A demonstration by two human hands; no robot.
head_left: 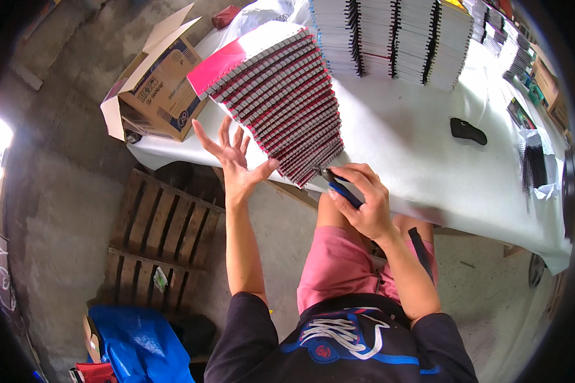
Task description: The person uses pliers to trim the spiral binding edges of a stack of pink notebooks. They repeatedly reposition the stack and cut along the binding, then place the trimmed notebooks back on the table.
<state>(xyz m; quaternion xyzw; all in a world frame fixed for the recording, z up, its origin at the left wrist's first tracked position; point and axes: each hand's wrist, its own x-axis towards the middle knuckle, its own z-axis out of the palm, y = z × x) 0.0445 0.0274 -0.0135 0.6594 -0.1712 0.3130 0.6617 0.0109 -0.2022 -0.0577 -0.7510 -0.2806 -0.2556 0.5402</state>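
Note:
A tall stack of spiral-bound notebooks (287, 105) stands at the table's near edge, spines towards me and a pink cover on top. My right hand (372, 203) is closed round blue-handled pliers (344, 189). Their jaws are at the lowest spines, by the stack's bottom right corner; whether they grip a wire end is too small to tell. On the stack's left side my left hand (237, 165) is open, fingers spread and thumb pointing at the lower spines. I cannot tell whether the thumb touches them.
More bound stacks (390, 41) stand at the back of the white-covered table (402, 121). A small black object (468, 131) lies to the right. An open cardboard box (163, 89) sits at the left end. Below are a wooden pallet (163, 220) and a blue plastic sheet (140, 345).

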